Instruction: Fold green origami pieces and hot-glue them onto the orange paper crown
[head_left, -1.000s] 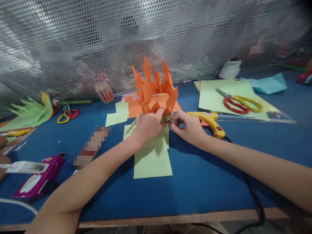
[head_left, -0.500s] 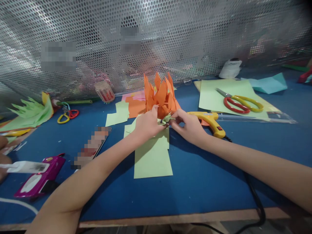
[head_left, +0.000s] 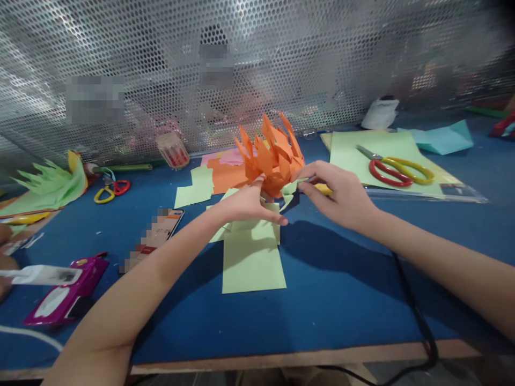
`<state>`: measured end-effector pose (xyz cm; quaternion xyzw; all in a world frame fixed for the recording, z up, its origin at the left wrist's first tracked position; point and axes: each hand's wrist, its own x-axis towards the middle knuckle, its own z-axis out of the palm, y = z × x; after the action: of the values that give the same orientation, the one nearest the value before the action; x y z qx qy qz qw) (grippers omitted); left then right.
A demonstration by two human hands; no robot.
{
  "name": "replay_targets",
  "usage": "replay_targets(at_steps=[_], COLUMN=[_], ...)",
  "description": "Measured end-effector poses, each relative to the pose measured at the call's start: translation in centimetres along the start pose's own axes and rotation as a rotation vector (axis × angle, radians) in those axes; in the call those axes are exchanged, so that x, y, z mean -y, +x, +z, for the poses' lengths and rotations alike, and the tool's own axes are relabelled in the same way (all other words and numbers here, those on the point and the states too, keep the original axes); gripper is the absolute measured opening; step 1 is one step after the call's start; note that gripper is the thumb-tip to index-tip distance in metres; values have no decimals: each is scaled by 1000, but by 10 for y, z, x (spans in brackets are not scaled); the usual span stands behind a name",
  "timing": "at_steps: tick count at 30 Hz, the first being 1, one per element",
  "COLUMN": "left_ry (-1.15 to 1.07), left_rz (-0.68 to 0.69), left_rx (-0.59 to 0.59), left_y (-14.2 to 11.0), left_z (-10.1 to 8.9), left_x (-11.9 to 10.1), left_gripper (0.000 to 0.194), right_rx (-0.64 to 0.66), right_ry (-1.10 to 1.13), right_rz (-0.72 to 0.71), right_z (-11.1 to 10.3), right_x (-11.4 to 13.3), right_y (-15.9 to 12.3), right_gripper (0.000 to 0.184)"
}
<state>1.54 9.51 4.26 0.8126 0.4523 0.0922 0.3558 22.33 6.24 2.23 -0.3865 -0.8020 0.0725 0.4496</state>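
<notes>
An orange paper flower [head_left: 273,161] with pointed petals leans over at the middle of the table. My left hand [head_left: 251,203] grips its base from the left, the thumb against the petals and one finger stretched out below. At the underside of the flower is a light green paper piece [head_left: 288,192]. My right hand [head_left: 340,193] pinches the outer end of that green piece between thumb and fingers. Beneath the hands lie light green paper sheets [head_left: 253,262]. Behind my right hand, only a yellow bit of the glue gun [head_left: 324,189] shows.
Red-and-yellow scissors [head_left: 394,171] rest on green paper at the right. A phone [head_left: 161,233] and a purple device [head_left: 66,292] lie to the left. Smaller scissors [head_left: 112,187] and a tipped jar [head_left: 173,150] are farther back. A black cable [head_left: 414,305] crosses the front edge.
The orange flower has tilted to the right and turned in my left hand. My right hand has moved right and slightly up with the green paper's end, now covering most of the glue gun.
</notes>
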Motion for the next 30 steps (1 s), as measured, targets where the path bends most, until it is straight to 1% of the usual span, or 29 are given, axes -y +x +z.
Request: replay_targets(at_steps=[2,3,6,7,9,13,16,19,23,26,30], left_ry=[39,51,83,104,163,311,416,503,592,639,654], left_rz=[30,38,30,24,12,-6,-6,-9,-50,-81,-80], left_rx=[-33,-62,-150,-179,-236,-352,-419,-468,-508,-523,-487], left_y=[2,3,6,7,7,3,1,1,2,2,1], left_z=[3,5,12,14,16,17,17,18,18,19,18], left_x=[3,5,9,9,8,2,-1,-1,1,3,6], left_gripper=[89,80,42,34,27,22,27,33,34,36,33], right_rx=[-42,-57,-64,-54,-20,31,27,16,44,116,294], right_ry=[32,60,178,238,366,568,670,743,817,860,910], right_rz=[25,46,134,171,229,295,335,377,400,398,389], right_z=[-6,-8,-10,-10,-8,-4,-1,1,0,-4,-9], right_x=[4,6,10,10,10,5,0,-2,-2,2,10], right_y=[3,4,4,3,3,3,4,5,6,7,7], right_gripper=[3,2,1,1,4,8,7,4,3,4,13])
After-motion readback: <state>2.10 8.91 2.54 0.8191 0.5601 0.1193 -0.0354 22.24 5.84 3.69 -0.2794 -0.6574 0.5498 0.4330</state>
